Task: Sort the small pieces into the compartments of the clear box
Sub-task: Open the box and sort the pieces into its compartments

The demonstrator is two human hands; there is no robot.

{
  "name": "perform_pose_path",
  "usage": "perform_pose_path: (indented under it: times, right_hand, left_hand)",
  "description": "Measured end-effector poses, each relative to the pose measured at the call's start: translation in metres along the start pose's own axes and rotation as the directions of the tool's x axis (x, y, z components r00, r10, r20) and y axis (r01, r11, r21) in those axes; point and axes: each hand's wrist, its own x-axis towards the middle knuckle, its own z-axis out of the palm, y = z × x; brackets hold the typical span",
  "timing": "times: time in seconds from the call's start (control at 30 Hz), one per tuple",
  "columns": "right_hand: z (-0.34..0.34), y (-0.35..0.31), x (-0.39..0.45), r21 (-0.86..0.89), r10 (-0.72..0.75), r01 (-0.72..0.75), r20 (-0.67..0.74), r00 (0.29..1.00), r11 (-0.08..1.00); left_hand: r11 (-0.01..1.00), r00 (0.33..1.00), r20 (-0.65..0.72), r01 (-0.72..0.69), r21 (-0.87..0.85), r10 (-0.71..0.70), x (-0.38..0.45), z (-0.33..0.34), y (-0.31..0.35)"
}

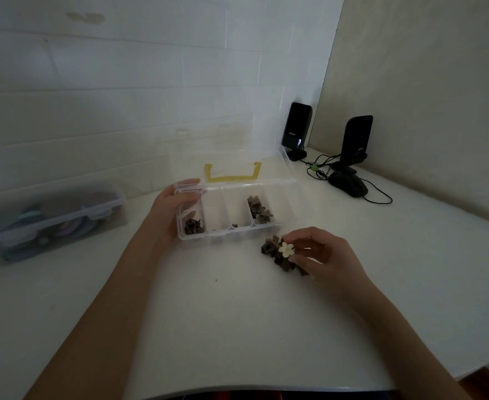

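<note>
Head view: we are seeing the clear box [231, 229] sitting open on the white tabletop [237, 327], lid [231, 166] tipped back with a yellow handle [233, 177] on it. The left hand [176, 203] is gripping the box's left end, fingers curled round the far left corner and showing through the plastic. Just right of that hand, the nearest compartment is holding a few dark pieces [192, 225]; further right, another compartment is holding brown flower pieces [259, 210] with a pale one among them. The compartments between are looking nearly bare, contents too small to tell.

The right hand [318, 252] is hovering just in front of the box's right end, fingertips pinching a cream flower piece [286, 249]. Under and just left of this hand, a pile of brown pieces [277, 254] is lying on the tabletop, touching the fingers.

Well left of the left hand, a second clear container [50, 217] is sitting shut, with round coloured items inside. Far beyond the right hand, two black speakers [296, 129] and a black mouse [350, 184] with cables are standing in the corner.
</note>
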Motion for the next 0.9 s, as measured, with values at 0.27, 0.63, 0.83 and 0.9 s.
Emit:
perform_pose_path:
  times: [0.27,0.63,0.83,0.9]
  right_hand:
    - [0.011,-0.015,0.038,-0.343,-0.156,0.065,-0.243,0.957,0.937]
    - [0.026,-0.001,0.086,-0.560,-0.224,0.085,-0.184,0.957,0.824]
    - [0.030,-0.006,0.096,-0.427,-0.180,0.081,-0.197,0.964,0.901]
    - [0.033,-0.005,0.099,-0.410,-0.176,0.072,-0.223,0.959,0.909]
  left_hand:
    - [1.000,1.000,0.008,-0.006,0.002,0.006,0.000,-0.001,0.000]
    - [1.000,1.000,-0.005,0.000,-0.005,0.000,0.000,0.001,0.000]
    - [1.000,1.000,0.001,0.002,-0.023,-0.002,-0.001,0.002,0.002]
    - [1.000,1.000,0.005,0.002,-0.020,-0.002,-0.001,0.002,0.002]
